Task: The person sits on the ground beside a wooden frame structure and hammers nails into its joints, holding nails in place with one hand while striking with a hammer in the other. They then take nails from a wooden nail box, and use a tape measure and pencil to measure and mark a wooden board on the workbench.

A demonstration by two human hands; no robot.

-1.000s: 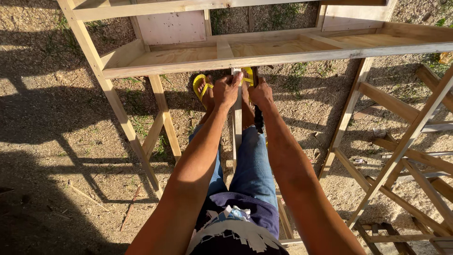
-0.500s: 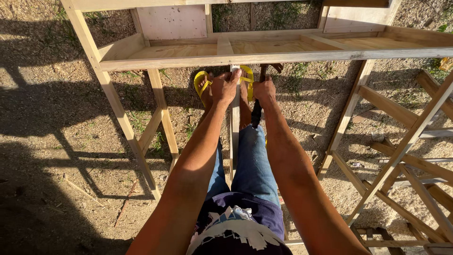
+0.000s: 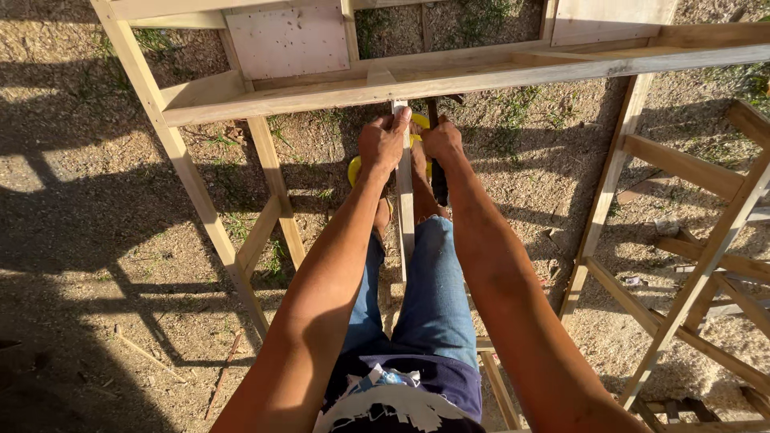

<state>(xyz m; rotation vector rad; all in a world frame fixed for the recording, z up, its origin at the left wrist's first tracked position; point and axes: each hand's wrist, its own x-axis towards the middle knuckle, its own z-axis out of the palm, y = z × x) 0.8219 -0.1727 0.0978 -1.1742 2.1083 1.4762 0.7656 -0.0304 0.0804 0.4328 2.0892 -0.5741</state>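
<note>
Both hands [image 3: 413,140] (arms outstretched) grip a slat [image 3: 404,200].

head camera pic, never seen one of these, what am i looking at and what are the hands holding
The camera sits on a person's head and looks straight down, so you see their own two bare arms, jeans and yellow sandals far below. They stand high up inside a bare wooden frame set on sandy ground. The left hand has its grip on a thin upright wooden slat just under the frame's cross beam. The right hand is closed round a dark tool handle; what kind of tool it is cannot be made out.
</note>
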